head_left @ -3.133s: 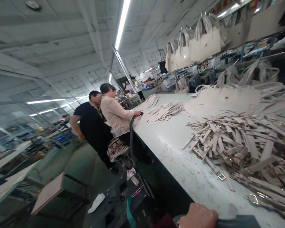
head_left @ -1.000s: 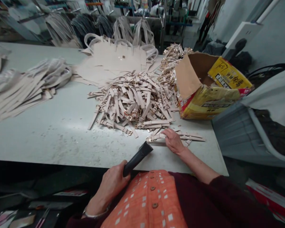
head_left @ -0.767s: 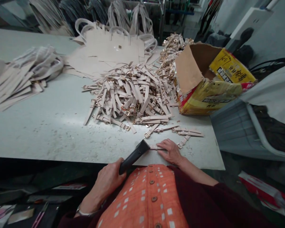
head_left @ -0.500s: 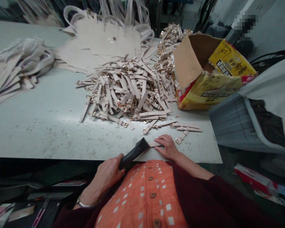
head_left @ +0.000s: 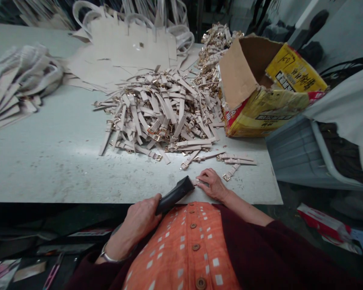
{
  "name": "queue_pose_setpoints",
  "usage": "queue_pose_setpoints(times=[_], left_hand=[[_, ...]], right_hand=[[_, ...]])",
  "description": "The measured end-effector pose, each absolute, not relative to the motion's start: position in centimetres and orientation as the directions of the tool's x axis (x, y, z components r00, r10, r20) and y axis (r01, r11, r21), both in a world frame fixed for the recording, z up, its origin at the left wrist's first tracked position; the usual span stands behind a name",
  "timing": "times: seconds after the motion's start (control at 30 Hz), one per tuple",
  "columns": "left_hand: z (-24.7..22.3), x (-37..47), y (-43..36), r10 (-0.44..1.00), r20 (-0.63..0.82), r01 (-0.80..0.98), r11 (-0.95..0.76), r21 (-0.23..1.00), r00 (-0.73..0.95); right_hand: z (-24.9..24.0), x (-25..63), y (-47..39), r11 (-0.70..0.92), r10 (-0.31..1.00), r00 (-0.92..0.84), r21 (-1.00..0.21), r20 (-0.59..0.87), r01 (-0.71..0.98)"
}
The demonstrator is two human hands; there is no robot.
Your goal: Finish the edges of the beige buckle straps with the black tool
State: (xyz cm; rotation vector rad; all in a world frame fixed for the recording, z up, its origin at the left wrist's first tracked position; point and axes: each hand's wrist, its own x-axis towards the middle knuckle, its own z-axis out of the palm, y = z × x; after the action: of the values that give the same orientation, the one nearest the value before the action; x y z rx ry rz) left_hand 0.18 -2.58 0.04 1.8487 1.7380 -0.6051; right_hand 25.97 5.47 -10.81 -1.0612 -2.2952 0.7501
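The pale strap point(head_left: 195, 182) shows only as a short beige stub, the rest hidden by the right hand point(head_left: 213, 185), whose thumb and fingertips are clamped on it near the front edge of the table point(head_left: 63, 173). Take that hand as the centre of the dial: at 9 o'clock, right beside the fingertips, is the mouth of the black nozzle point(head_left: 175, 195), a dark slanting tube with a flattened, flared end. Whether the stub enters that mouth cannot be told. The left hand point(head_left: 142, 215), at 8 o'clock, is wrapped around the nozzle's near end.

Between 1 and 2 o'clock a few loose straps point(head_left: 242, 162) lie near the hand, beige with gold-coloured buckles, and at 11 o'clock a big tangled pile point(head_left: 157, 117) of the same kind spreads out. A further heap point(head_left: 211, 48) lies at 12 o'clock, just beside the box.

The cardboard box point(head_left: 260, 112), at 1 o'clock, is yellow and red outside, plain brown inside, worn along the rim, its flaps raised; its floor is hidden. At 2 o'clock, beyond the table's end, a grey bin point(head_left: 293, 151) holds dark, crumpled stuff that is hard to make out, and a pale cloth point(head_left: 345, 100) covers part of its rim
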Motion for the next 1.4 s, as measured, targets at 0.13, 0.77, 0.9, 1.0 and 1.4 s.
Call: queue_pose_setpoints(times=[0.13,0.77,0.9,1.0,1.4], left_hand=[[-0.1,1.7,-2.2,0.783,-0.613,0.992,-0.041,0.121,0.108],[-0.5,3.6,-1.1,0.794,-0.591,0.987,-0.066,0.144,0.139],[-0.7,3.0,-1.0,0.802,-0.590,0.992,-0.025,0.121,0.092],[-0.5,1.4,-1.4,0.815,-0.578,0.997,0.023,0.071,0.023],[0.0,-1.7,-3.8,0.793,-0.609,0.996,0.048,0.078,0.010]], right_hand=[[-10.6,26.4,5.9,0.567,0.765,-0.612,-0.658,0.200,0.495],[-9.6,27.1,6.6,0.602,0.693,-0.704,-0.663,0.156,0.445],[-9.8,26.9,6.4,0.583,0.717,-0.676,-0.677,0.170,0.449],[-10.1,26.4,6.1,0.555,0.762,-0.619,-0.684,0.190,0.473],[-10.4,25.0,4.5,0.553,0.812,-0.535,-0.596,0.232,0.582]])
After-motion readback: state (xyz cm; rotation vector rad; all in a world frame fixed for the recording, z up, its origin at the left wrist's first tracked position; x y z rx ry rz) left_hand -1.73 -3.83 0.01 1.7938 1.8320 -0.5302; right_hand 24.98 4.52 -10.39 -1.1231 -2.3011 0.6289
